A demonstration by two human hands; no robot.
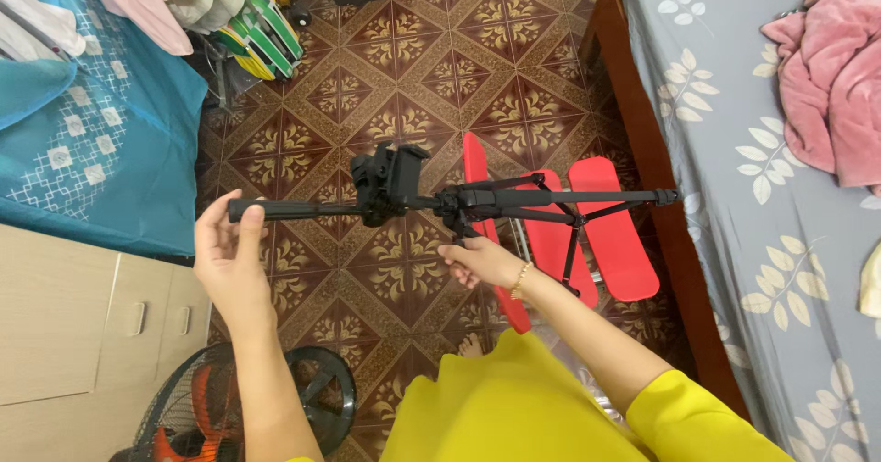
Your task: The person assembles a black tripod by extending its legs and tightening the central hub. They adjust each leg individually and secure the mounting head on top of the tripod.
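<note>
1. A black tripod (459, 203) is held level in the air above the patterned tile floor (413, 86), stretched from left to right across the middle of the view.
2. The left hand (229, 251) has its grip closed around the handle end of the tripod, thumb up along the bar and fingers curled behind it.
3. The right hand (482, 262) reaches up from below to the hub where the legs meet; its fingers touch the underside, but whether its grip is fully closed there cannot be told.
4. A black phone clamp (387, 179) stands on the bar between the two hands.
5. The tripod's legs (560, 207) lie folded close together and point right, their tips near the wooden edge of the bed.
6. Below the legs a red folding chair (610, 233) stands on the floor.
7. The bed (734, 242) on the right has a grey leaf-print sheet with a pink blanket (830, 77) on it.
8. A fan (239, 407) sits at lower left, beside a pale cabinet (83, 315).
</note>
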